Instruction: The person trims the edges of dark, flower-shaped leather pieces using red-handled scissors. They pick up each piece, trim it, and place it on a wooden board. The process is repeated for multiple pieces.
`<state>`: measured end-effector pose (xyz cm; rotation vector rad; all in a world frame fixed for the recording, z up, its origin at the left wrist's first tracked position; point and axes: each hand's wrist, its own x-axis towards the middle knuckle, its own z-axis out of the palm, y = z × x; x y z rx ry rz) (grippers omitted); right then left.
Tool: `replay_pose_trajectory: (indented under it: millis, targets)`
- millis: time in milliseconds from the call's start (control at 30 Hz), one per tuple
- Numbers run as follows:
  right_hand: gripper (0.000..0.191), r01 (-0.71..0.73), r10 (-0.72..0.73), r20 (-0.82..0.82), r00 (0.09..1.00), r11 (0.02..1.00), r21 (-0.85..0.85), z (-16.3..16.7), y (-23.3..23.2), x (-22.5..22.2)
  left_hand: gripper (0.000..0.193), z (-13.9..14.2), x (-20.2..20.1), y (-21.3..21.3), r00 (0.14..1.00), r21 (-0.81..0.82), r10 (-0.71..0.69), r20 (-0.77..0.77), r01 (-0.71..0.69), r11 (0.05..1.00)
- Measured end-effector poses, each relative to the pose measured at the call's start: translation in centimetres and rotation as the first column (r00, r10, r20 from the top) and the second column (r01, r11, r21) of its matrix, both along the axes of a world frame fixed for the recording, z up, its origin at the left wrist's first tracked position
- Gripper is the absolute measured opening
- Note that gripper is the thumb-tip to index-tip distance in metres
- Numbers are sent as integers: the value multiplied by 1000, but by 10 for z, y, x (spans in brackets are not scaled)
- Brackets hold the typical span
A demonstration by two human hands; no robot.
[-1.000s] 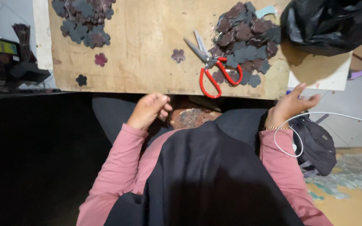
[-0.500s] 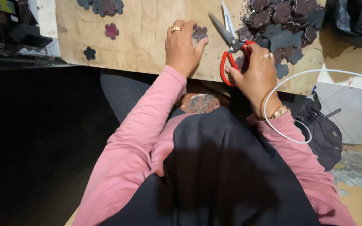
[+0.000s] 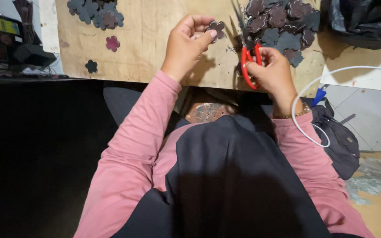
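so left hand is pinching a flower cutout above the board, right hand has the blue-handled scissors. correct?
Not quite: the scissors have red handles, not blue, as the head view shows. The rest holds: the left hand pinches a flower cutout above the wooden board, and the right hand holds the scissors.

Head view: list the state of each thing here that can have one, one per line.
left hand: raised, pinching a flower-shaped piece between its fingertips
right hand: gripping the red-handled scissors
red-handled scissors: blades pointing away, open or shut not clear
flower piles: heaped loose on the wooden board
pink flower piece: lying flat, alone
black bag: crumpled at the board's corner
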<state>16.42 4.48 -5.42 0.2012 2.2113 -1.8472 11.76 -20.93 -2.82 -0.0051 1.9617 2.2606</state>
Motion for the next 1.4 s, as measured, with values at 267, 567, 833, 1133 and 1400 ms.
replay_pose_trajectory:
  millis: [267,567,833,1133,1400]
  targets:
    - [62,218,-19,278,960,670,-710,12,7,2,25,58,-13,14,994,94,-103,-44,107,990]
    - [97,219,321,293,901,248,-944,14,32,-37,24,39,-6,24,980,89,-69,189,53,995]
    - [97,59,342,70,937,43,-997,15,25,-26,19,11,24,51,847,685,-436,305,123,719]
    - [97,22,278,84,957,219,-976,12,28,-20,25,14,17,56,815,759,-506,284,131,638]
    - [100,42,366,98,926,159,-986,10,28,-15,25,-7,16,54,821,654,-500,274,222,723]
